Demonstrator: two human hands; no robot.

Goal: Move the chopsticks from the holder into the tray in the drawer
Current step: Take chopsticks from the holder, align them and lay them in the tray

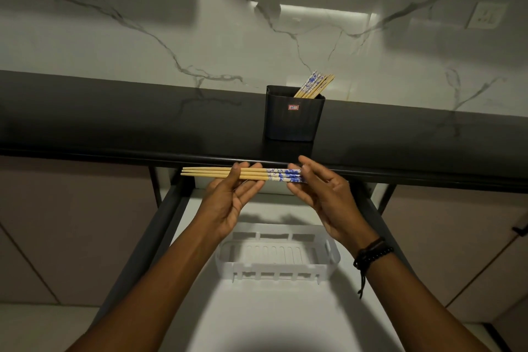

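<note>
Holds three chopsticks point(251, 174) level and side by side, above the open drawer point(160, 214) and just in front of the dark surface point(143, 117) at its front edge. With the left grip point(228, 200), palm turned up, pinches the plain wooden shafts near mid-length: thumb on top, straight fingers beneath. With the right grip point(325, 194), grasps the blue-and-white patterned ends, fingers curled round them. Points the plain tips to the left, past the left thumb.

Further back on the surface, near its front edge: a black holder point(294, 117), upright, with a small red label on its face. Inside it, more chopsticks point(314, 84), leaning to the right, patterned ends up and poking above the rim.

Below both hands, on the white floor of the drawer: a white slotted tray point(274, 270), well apart from the held bundle.

On the right wrist: dark beaded bracelets point(371, 254) with a cord hanging down. Behind the surface: a white marble wall point(200, 37) with grey veins and a socket point(485, 16) at the upper right.
</note>
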